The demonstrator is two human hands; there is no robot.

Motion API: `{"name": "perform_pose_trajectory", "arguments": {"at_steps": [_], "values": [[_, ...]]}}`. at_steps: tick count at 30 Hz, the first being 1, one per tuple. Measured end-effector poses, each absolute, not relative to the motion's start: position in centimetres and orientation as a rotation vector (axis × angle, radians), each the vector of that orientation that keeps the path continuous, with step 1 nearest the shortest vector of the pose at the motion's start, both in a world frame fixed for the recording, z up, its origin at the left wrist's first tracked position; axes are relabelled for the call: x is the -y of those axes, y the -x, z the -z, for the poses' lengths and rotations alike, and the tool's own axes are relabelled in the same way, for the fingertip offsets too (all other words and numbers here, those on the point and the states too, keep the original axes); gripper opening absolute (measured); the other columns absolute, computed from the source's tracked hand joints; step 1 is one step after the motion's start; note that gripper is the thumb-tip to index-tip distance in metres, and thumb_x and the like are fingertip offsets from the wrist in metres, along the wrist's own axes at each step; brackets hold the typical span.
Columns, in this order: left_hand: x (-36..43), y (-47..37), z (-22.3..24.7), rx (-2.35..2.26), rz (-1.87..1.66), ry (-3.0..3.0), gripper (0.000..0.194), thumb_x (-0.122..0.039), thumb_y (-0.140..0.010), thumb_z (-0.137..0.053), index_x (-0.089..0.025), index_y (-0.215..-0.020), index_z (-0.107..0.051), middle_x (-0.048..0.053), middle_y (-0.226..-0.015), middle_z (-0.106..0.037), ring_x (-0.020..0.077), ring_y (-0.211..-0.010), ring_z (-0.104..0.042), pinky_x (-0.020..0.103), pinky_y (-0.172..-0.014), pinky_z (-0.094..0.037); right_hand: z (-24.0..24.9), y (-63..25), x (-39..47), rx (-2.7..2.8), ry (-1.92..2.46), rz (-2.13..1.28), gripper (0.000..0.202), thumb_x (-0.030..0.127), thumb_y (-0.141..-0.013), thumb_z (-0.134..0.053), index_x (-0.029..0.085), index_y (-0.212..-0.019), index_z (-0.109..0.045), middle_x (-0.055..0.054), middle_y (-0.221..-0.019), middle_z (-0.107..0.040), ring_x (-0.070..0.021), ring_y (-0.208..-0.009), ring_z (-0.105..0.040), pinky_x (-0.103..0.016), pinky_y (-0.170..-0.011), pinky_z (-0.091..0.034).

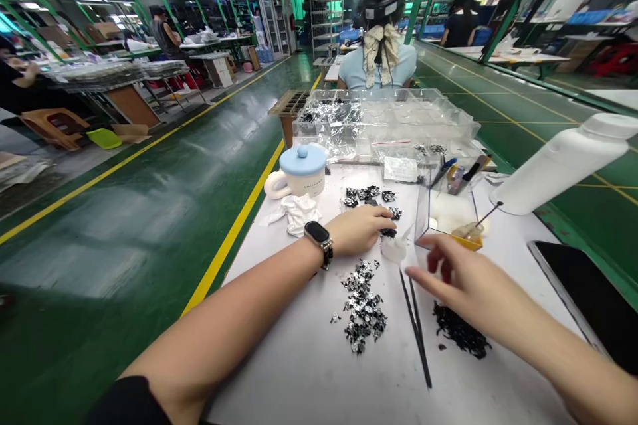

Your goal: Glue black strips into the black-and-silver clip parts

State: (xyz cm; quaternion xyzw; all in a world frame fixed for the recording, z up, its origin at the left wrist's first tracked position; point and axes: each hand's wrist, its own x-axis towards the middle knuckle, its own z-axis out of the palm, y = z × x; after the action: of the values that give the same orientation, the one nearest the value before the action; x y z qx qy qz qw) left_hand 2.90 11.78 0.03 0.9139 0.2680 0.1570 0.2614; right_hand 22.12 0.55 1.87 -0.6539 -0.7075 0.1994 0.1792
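Note:
My left hand [363, 227], wearing a watch [318, 233], stretches its fingers over small clumps of black-and-silver parts [369, 192]; its thumb is mostly hidden. To its right, my right hand [456, 269] is open, thumb and fingers apart, with nothing seen between them. A small translucent plastic bag [395, 250] lies between the two hands, apart from the right fingertips. Below it are black tweezers [417, 332]. Loose black-and-silver pieces [365, 309] form a pile below the left wrist. A heap of small black pieces [461, 331] lies beneath the right forearm.
A lidded mug [304, 176] and crumpled tissue [302, 212] stand left. A clear box [443, 212] holds pens and a thin stick in a small pot. A white bottle [563, 166] and phone [578, 292] are right. Clear trays [413, 123] stand behind; a person [381, 53] sits beyond.

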Motion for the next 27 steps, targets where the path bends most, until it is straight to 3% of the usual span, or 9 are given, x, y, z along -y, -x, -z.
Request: {"name": "perform_pose_trajectory", "arguments": {"at_steps": [2, 5, 8, 13, 15, 18, 22, 25, 27], "values": [[-12.7, -3.6, 0.6, -0.679, -0.455, -2.408, 0.022, -0.003, -0.074, -0.058, -0.018, -0.088, -0.066, 0.006, -0.108, -0.064, 0.0218, -0.108, -0.054, 0.040, -0.100, -0.040, -0.8, -20.2, -1.7, 1.976, 1.876, -0.550, 0.049, 0.059, -0.079, -0.055, 0.019, -0.107, -0.054, -0.003, -0.071, -0.061, -0.0169, -0.053, -0.055, -0.028, -0.046, -0.036], [-12.7, -3.0, 1.0, -0.748, -0.570, -2.241, 0.011, -0.006, -0.072, -0.060, -0.016, -0.076, -0.064, 0.007, -0.090, -0.065, 0.0240, -0.100, -0.057, 0.047, -0.098, -0.040, 0.3, -19.3, -3.0, 1.913, 1.865, -0.538, 0.032, 0.052, -0.078, -0.058, 0.020, -0.079, -0.055, -0.001, -0.059, -0.055, -0.0164, -0.051, -0.049, -0.026, -0.046, -0.026], [-11.5, -1.2, 0.5, -0.884, -0.737, -1.972, 0.010, -0.013, -0.076, -0.059, -0.015, -0.086, -0.062, 0.009, -0.093, -0.063, 0.0240, -0.099, -0.058, 0.050, -0.097, -0.041, 0.4, -19.5, -3.2, 1.809, 1.776, -0.625, 0.038, 0.050, -0.075, -0.062, 0.019, -0.061, -0.044, -0.001, -0.057, -0.051, -0.0147, -0.051, -0.045, -0.027, -0.047, -0.027], [-7.8, 0.9, -1.0, -0.883, -0.837, -1.419, 0.036, -0.031, -0.091, -0.043, -0.015, -0.124, -0.043, 0.010, -0.095, -0.066, 0.0180, -0.095, -0.066, 0.038, -0.088, -0.053, -1.1, -20.2, -1.8, 1.509, 1.482, -1.020, 0.039, 0.055, -0.077, -0.063, 0.018, -0.089, -0.056, -0.009, -0.090, -0.067, -0.0193, -0.074, -0.062, -0.031, -0.061, -0.049], [-6.1, 0.9, -1.2, -0.837, -0.815, -1.250, 0.032, -0.028, -0.091, -0.041, -0.015, -0.119, -0.045, 0.011, -0.096, -0.068, 0.0169, -0.096, -0.068, 0.034, -0.089, -0.053, -1.4, -20.7, -1.0, 1.358, 1.380, -1.137, 0.039, 0.055, -0.079, -0.061, 0.018, -0.090, -0.055, -0.010, -0.093, -0.068, -0.0207, -0.078, -0.065, -0.032, -0.064, -0.052], [-4.2, 0.5, -1.2, -0.792, -0.771, -1.064, 0.023, -0.028, -0.087, -0.047, -0.014, -0.106, -0.048, 0.011, -0.094, -0.070, 0.0164, -0.093, -0.069, 0.030, -0.086, -0.055, -1.1, -21.5, -0.3, 1.152, 1.283, -1.161, 0.035, 0.054, -0.081, -0.058, 0.019, -0.081, -0.055, -0.006, -0.073, -0.066, -0.0148, -0.057, -0.058, -0.027, -0.050, -0.047], [-2.8, 0.1, -1.4, -0.784, -0.721, -0.823, 0.039, -0.018, -0.075, -0.068, -0.015, -0.109, -0.048, 0.006, -0.085, -0.070, 0.0134, -0.079, -0.071, 0.021, -0.076, -0.057, -1.3, -22.3, 0.3, 0.953, 1.161, -1.070, 0.032, 0.049, -0.085, -0.055, 0.022, -0.069, -0.050, 0.004, -0.050, -0.037, -0.0095, -0.043, -0.035, -0.023, -0.039, -0.035], [-2.1, 0.0, -1.5, -0.807, -0.764, -0.866, 0.046, -0.017, -0.077, -0.068, -0.018, -0.118, -0.046, 0.002, -0.080, -0.066, 0.0145, -0.077, -0.071, 0.023, -0.072, -0.057, -1.7, -23.0, 1.2, 0.870, 1.133, -0.951, 0.022, 0.039, -0.086, -0.057, 0.023, -0.071, -0.056, 0.000, -0.060, -0.042, -0.0131, -0.054, -0.046, -0.028, -0.051, -0.047], [-1.6, 0.0, -1.4, -0.826, -0.784, -1.023, 0.038, -0.017, -0.077, -0.067, -0.017, -0.113, -0.052, 0.001, -0.077, -0.063, 0.0147, -0.074, -0.071, 0.023, -0.070, -0.058, -1.2, -24.2, 2.2, 1.004, 1.202, -0.788, 0.014, 0.035, -0.090, -0.050, 0.029, -0.094, -0.062, -0.004, -0.084, -0.055, -0.0194, -0.074, -0.057, -0.033, -0.066, -0.053]]}}
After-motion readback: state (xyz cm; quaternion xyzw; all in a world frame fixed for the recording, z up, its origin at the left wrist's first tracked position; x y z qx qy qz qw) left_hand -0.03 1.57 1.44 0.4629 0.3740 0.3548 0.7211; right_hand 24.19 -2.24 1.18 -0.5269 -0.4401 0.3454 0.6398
